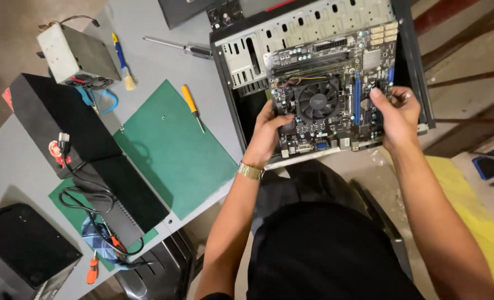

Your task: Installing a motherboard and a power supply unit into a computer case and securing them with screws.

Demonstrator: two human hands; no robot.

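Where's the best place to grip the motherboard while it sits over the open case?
Grip the motherboard by its bare left and right edges, coming in from the near side, as the left hand and right hand do. The fan and slots fill the middle, so probably keep fingers off there.

We worked at a grey table that ran across the left and top of the view. Left of the table, at the top corner, lay a bare brownish floor. To the right of the table, dark slats crossed a paler surface, and below them spread a yellow sheet. Under the table's near edge stood a black chair. The light was soft and even, with faint shadows on the table.
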